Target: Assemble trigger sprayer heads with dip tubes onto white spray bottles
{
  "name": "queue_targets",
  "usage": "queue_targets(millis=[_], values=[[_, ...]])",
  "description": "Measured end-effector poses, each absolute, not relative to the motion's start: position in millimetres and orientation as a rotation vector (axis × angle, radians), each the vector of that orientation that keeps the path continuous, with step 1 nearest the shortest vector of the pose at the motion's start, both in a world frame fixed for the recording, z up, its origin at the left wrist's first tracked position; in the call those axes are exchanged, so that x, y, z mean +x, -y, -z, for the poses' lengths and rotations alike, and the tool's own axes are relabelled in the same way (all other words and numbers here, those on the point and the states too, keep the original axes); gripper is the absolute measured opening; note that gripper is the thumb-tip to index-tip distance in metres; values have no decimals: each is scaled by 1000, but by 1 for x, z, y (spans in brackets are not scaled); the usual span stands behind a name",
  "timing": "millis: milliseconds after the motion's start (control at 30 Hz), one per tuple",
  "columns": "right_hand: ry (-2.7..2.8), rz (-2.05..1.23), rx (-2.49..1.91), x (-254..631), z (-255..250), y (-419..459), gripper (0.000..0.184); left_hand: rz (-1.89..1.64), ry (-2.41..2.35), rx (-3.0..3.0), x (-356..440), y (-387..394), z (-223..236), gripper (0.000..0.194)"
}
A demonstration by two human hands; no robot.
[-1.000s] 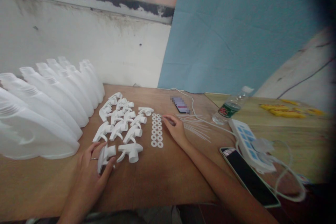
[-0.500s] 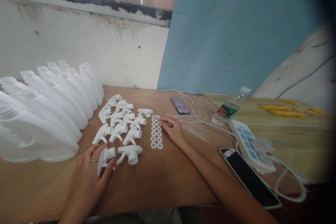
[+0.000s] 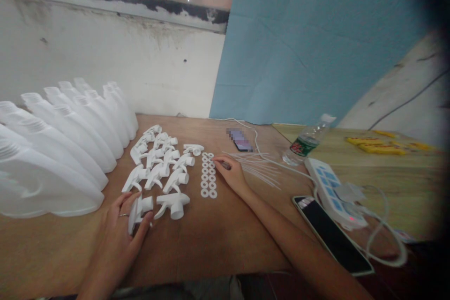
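My left hand (image 3: 121, 232) lies at the near left, its fingers and thumb closed around a white trigger spray head (image 3: 140, 208). Just right of it rests another trigger spray head (image 3: 173, 204), and several more (image 3: 157, 176) are grouped behind. Two columns of flat white ring washers (image 3: 204, 178) lie in the middle of the table. At the far end of the right-hand column, my right hand (image 3: 230, 171) has its fingertips pinched together, touching or just beside a washer. Whether a washer is between those fingertips is hidden.
White bottles without caps (image 3: 70, 150) stand in rows at the left. Thin clear tubes (image 3: 258, 168) lie behind my right hand, near a phone (image 3: 239, 139). At the right are a water bottle (image 3: 305, 143), a power strip (image 3: 328, 187), a larger phone (image 3: 332, 234) and yellow packets (image 3: 376, 145).
The view has shifted very slightly. Both hands hold the same places, and nothing on the table has visibly moved.
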State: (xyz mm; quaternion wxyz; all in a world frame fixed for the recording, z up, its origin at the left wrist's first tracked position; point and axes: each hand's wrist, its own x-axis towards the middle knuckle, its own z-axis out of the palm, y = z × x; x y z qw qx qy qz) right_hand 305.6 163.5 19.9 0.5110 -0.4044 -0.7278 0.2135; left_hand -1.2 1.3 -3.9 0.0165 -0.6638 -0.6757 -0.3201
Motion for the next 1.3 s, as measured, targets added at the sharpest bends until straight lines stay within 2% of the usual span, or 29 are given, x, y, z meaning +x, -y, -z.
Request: queue_targets(millis=[400,633,767,900,1067,1133,1233,1300], values=[[1749,-407,-1001,308,-26,-161,13,997,2113,-2060,-1,-2,4,60],[1671,-231,-1107,344,-50,-164,15,1016,2110,-2072,-2,-2,4,59],[1799,-162,-1173,361,-69,-135,14,1025,2095,-2062,-4,-4,6,59],[2063,-155,-1216,373,-71,-79,16,1199,1962,-1977,-2,0,-2,50],[2078,164,-1556,400,-40,-33,19,1428,1842,-1833,7,22,-21,33],[2069,293,-1639,408,-31,-29,32,1487,1800,-1826,9,30,-23,27],[2088,425,-1662,401,-26,-23,60,1563,1648,-2070,15,39,-22,18],[2056,448,-1580,381,-26,-8,60,1589,1412,-2512,27,47,-23,17]])
